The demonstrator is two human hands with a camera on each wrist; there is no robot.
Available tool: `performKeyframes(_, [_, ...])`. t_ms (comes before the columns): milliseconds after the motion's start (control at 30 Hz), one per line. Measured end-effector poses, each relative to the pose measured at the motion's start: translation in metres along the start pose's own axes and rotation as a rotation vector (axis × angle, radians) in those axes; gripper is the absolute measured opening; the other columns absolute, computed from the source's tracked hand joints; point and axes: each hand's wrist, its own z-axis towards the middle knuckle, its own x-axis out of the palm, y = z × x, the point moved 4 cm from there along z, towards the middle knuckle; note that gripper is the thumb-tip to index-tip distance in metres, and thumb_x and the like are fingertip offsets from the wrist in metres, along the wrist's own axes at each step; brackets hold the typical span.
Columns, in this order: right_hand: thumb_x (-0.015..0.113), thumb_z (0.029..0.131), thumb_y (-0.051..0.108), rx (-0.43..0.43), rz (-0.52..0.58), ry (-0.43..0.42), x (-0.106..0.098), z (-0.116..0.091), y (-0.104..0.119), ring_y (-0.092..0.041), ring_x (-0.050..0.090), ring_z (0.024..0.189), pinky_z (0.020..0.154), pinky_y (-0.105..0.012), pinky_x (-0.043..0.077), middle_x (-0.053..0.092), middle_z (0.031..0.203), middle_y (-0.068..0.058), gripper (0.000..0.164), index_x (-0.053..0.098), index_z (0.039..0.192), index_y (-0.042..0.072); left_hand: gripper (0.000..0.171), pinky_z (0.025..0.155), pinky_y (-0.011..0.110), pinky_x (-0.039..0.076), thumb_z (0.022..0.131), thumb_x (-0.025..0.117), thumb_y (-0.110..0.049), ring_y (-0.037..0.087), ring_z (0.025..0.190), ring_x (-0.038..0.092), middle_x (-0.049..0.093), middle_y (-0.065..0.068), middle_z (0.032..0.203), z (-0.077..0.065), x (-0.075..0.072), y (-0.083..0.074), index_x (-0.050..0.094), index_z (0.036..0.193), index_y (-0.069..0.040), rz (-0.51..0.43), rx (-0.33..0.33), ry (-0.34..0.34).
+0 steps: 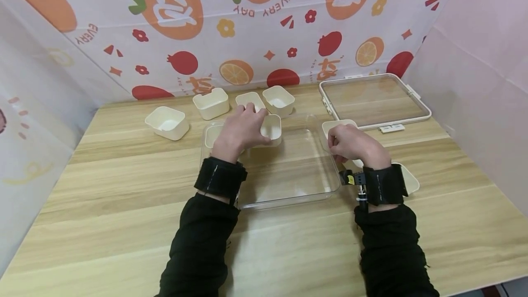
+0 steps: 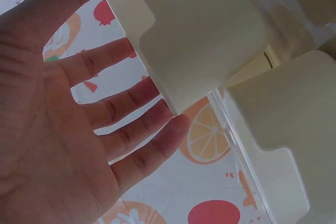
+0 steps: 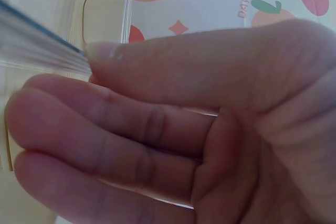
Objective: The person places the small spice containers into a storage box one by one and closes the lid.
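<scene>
A clear rectangular bin (image 1: 288, 200) lies on the table between the hands. My left hand (image 1: 242, 131) grips a small cream box (image 1: 273, 128) by its rim over the back of the bin; in the left wrist view, thumb and fingertips meet the rim of this box (image 2: 205, 35). Another cream box (image 1: 212, 135) sits in the bin's back left corner, partly behind the hand. At the bin's right side, my right hand (image 1: 350, 143) pinches the clear wall between thumb and fingers, and the right wrist view shows this wall (image 3: 44, 40) close up.
Behind the bin stand several cream boxes, among them a notched one (image 1: 211, 104) and a left one (image 1: 167, 123). More cream boxes, one by the right hand (image 1: 338, 125) and one by the wrist (image 1: 408, 180), lie right. A clear lid (image 1: 371, 125) rests at back right, before a printed curtain (image 1: 255, 35).
</scene>
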Motion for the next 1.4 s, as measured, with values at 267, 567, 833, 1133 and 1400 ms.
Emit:
performKeyframes(267, [0.058,0.095,-0.006,0.000,0.001,0.010,0.001,0.001,-0.001,-0.021,0.066,0.065,0.060,-0.032,0.054,0.064,0.073,-0.011,0.015,0.058,0.082,0.001,0.064,0.087,0.054,0.051,0.084,0.080,-0.037,0.040,0.114,0.048,0.052,0.023,0.128,0.003,0.008,0.001,0.059,0.135,-0.006,-0.022,-0.011,0.024])
performKeyframes(567, [0.057,0.094,-0.007,0.002,0.000,-0.003,0.001,0.001,-0.002,-0.020,0.064,0.063,0.059,-0.031,0.053,0.063,0.071,-0.010,0.014,0.058,0.082,0.000,0.062,0.090,0.053,0.050,0.084,0.081,-0.038,0.041,0.115,0.049,0.052,0.023,0.127,0.007,0.016,-0.001,0.058,0.130,-0.005,0.003,-0.013,0.044])
performKeyframes(833, [0.057,0.093,-0.008,0.004,0.002,-0.015,0.001,0.001,-0.002,-0.021,0.065,0.064,0.059,-0.031,0.054,0.063,0.072,-0.011,0.014,0.058,0.081,0.000,0.066,0.091,0.053,0.050,0.086,0.080,-0.040,0.041,0.116,0.049,0.051,0.024,0.129,0.009,0.019,-0.001,0.057,0.137,-0.005,0.026,-0.021,0.064])
performKeyframes(1133, [0.056,0.093,-0.009,0.004,0.018,-0.020,0.001,0.000,-0.002,-0.022,0.066,0.064,0.061,-0.033,0.055,0.063,0.073,-0.012,0.015,0.057,0.080,0.000,0.069,0.096,0.053,0.046,0.087,0.079,-0.040,0.043,0.121,0.043,0.047,0.026,0.134,0.009,0.022,-0.001,0.055,0.142,-0.006,0.012,-0.048,0.097])
performKeyframes(1400, [0.057,0.093,-0.007,0.003,-0.001,-0.017,0.001,0.000,-0.002,-0.022,0.065,0.063,0.059,-0.031,0.052,0.063,0.070,-0.011,0.015,0.057,0.081,0.001,0.061,0.095,0.052,0.048,0.088,0.080,-0.030,0.042,0.121,0.044,0.047,0.027,0.129,0.008,0.021,-0.001,0.058,0.138,-0.002,0.031,-0.038,0.065])
